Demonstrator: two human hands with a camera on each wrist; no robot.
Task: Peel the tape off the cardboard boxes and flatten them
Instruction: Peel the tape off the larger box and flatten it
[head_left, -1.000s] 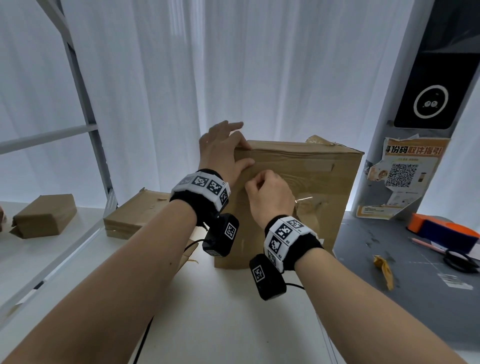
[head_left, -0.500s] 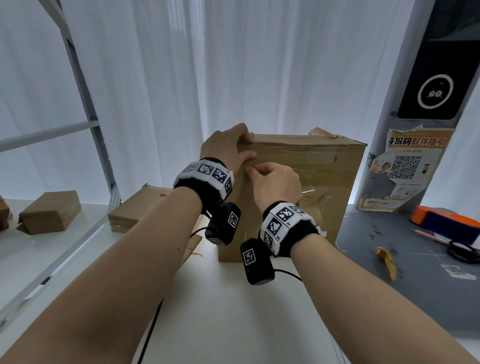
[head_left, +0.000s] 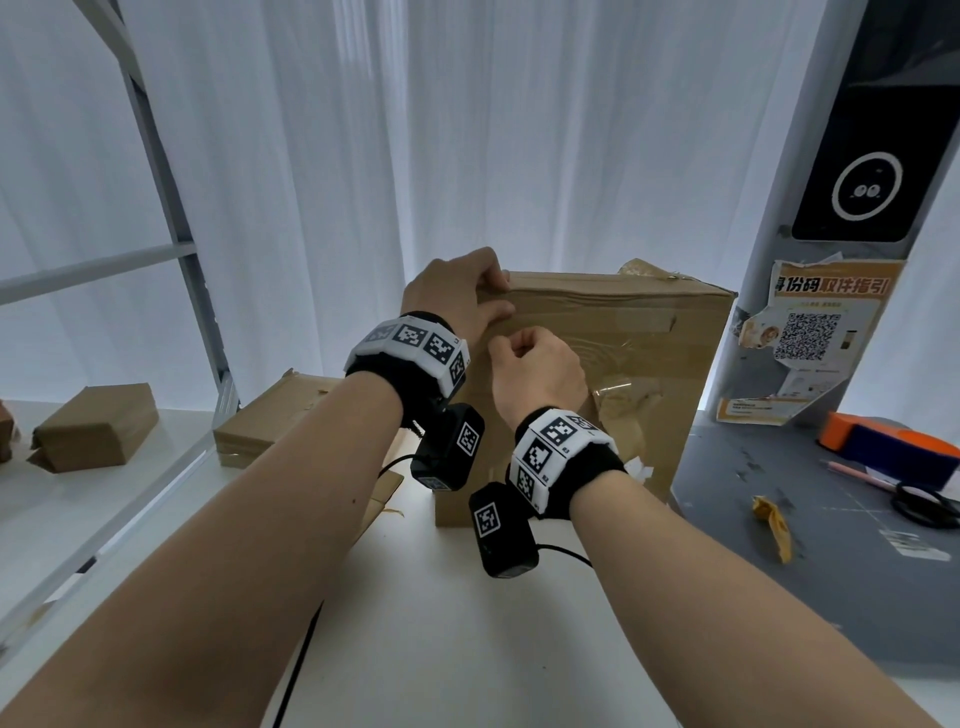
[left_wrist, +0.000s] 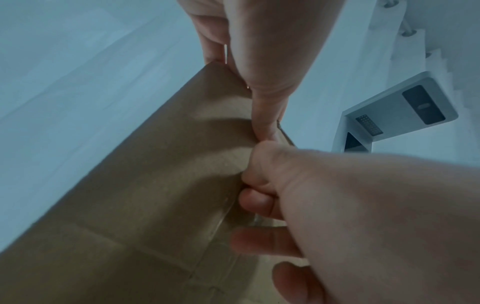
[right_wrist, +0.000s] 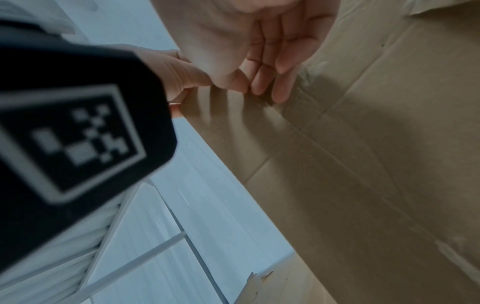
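A tall brown cardboard box (head_left: 613, 374) stands upright on the white table (head_left: 441, 623). My left hand (head_left: 496, 296) grips its top left corner, with the fingers curled over the top edge and the thumb (left_wrist: 265, 119) on the front face. My right hand (head_left: 511, 345) is curled against the front face just below it. In the right wrist view its thumb and fingertips (right_wrist: 259, 82) pinch the end of a clear glossy tape strip (right_wrist: 301, 96) near the box's left edge. More clear tape (head_left: 618, 387) shines lower on the front face.
Flattened cardboard (head_left: 275, 410) lies behind my left arm, and a small brown box (head_left: 96, 428) sits on the left shelf. On the grey mat (head_left: 831, 587) at the right are a tape scrap (head_left: 774, 525), scissors (head_left: 924, 504) and an orange-blue object (head_left: 883, 447). A grey pillar (head_left: 779, 208) stands close to the box's right side.
My left hand's fingers went from stretched out to curled over the box's top edge. My right hand moved up and left to the tape end beside the left thumb.
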